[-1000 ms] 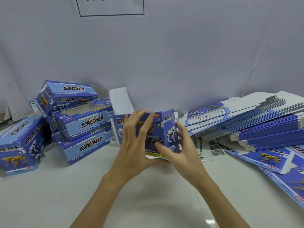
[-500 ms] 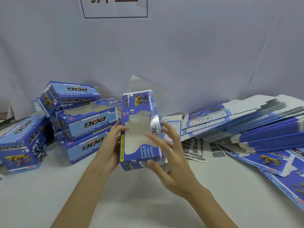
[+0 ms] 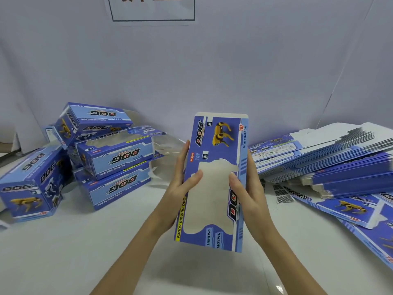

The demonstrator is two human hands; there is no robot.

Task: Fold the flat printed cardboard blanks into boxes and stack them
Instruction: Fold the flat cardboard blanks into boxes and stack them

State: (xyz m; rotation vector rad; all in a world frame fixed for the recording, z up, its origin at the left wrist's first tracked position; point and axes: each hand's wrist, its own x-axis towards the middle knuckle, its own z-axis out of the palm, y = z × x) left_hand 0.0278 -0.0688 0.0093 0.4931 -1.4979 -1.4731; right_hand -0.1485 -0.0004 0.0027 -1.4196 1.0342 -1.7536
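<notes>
1. Head view: I hold the blue printed cardboard box with a clear window upright above the white table.
2. My left hand grips its left edge, thumb on the window; my right hand grips the right edge.
3. Folded blue boxes lie stacked at left, flat blue blanks piled at right.
</notes>
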